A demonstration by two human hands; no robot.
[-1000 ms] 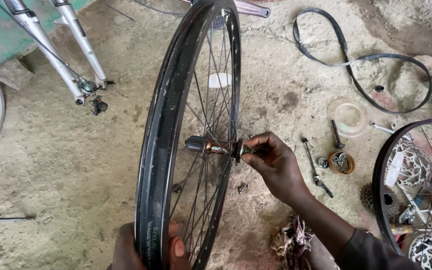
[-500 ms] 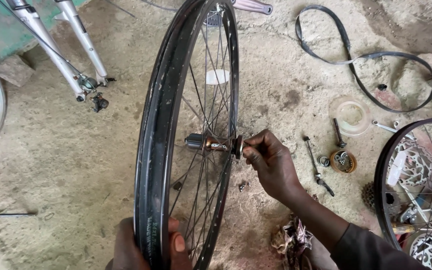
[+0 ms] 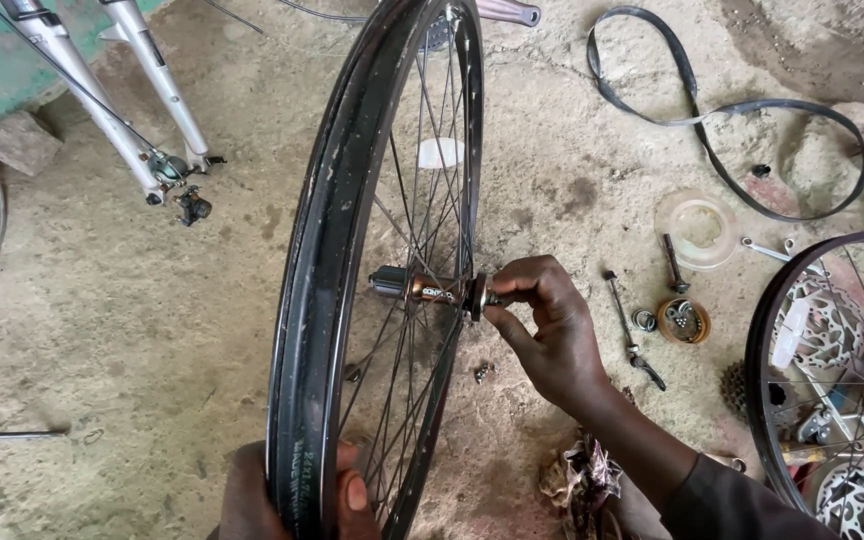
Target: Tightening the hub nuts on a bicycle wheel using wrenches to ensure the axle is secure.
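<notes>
Bicycle wheel stands upright on the dirt floor; left hand is closed around the tyre at the bottom, steadying it. Right hand pinches a small nut at the axle end of the hub, fingertips closed on it. Step looks like hub axle adjustment; next likely needs fine finger turns with the rim held steady.

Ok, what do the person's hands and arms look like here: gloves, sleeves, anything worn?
Both hands are bare, without gloves, rings or a watch in view. The right hand leads to a bare forearm ending in a dark sleeve pushed up near the elbow. Only the fingers of the left hand show, so its sleeve is hidden.
</notes>
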